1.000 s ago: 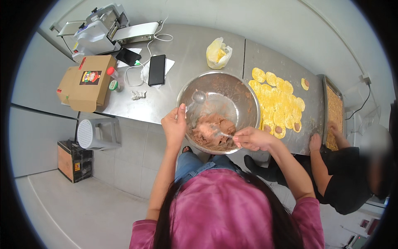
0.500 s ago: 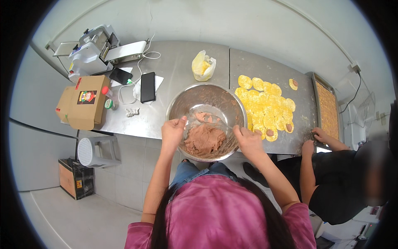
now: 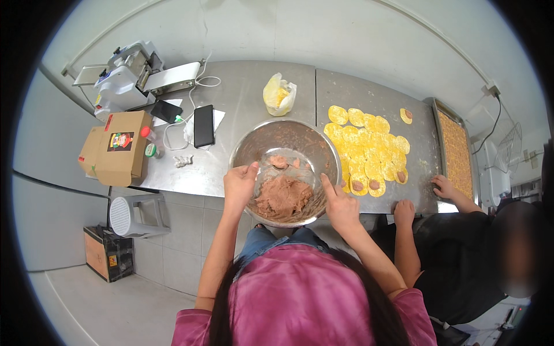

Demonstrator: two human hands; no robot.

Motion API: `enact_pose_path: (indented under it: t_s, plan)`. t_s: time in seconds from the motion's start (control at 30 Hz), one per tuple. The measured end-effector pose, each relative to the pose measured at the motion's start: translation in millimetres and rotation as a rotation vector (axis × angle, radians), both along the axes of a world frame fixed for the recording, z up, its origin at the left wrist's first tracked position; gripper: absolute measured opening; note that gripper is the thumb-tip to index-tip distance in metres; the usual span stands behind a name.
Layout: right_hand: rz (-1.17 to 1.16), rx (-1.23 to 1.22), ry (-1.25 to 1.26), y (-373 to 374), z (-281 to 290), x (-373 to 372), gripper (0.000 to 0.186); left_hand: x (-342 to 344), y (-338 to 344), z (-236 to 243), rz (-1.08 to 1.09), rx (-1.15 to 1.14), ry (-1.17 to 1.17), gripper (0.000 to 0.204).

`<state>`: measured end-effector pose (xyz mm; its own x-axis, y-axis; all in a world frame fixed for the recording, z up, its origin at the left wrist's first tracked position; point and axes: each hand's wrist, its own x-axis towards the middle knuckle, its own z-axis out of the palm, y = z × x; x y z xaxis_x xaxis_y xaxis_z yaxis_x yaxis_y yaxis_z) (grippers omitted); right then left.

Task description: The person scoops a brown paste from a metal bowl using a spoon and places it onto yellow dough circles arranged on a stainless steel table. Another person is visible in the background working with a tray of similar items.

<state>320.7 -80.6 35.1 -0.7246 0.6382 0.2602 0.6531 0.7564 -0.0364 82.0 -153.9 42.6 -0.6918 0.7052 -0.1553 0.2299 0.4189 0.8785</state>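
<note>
A large steel mixing bowl (image 3: 239, 144) sits at the table's front edge before me. Inside lies a mound of pinkish-brown minced filling (image 3: 284, 197). Over it is a metal spoon (image 3: 279, 164) bearing a lump of the filling, its thin handle running toward my right hand. My right hand (image 3: 343, 209) is closed at the bowl's right rim, index finger stretched along the handle. My left hand (image 3: 239, 185) is pinched at the left rim; a small pale bit shows at its fingertips, too small to name. To the right lie overlapping yellow round wrappers (image 3: 366, 147), several with filling dabs.
A plastic bag (image 3: 280, 95) with yellow contents stands behind the bowl. Leftward are a phone (image 3: 203, 126), a cardboard box (image 3: 118, 147) and a machine with a belt (image 3: 130, 75). A co-worker's hands (image 3: 405, 212) rest at the right edge, near a filled tray (image 3: 456, 153).
My right index finger has straightened along the bowl's right rim, and the spoon has shifted slightly. The co-worker's nearer hand has moved left along the table edge.
</note>
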Motion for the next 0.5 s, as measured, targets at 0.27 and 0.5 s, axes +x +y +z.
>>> enact_pose_path:
  t_s: [0.27,0.5]
  plan:
    - [0.030,0.148,0.067,-9.7,-27.6,-19.2,0.056,2.3,5.0,-5.2,-0.022,0.011,-0.145,0.041]
    - [0.021,0.111,0.010,-9.7,-8.7,-25.0,0.054,2.1,6.4,-9.9,-0.032,0.002,-0.104,0.041]
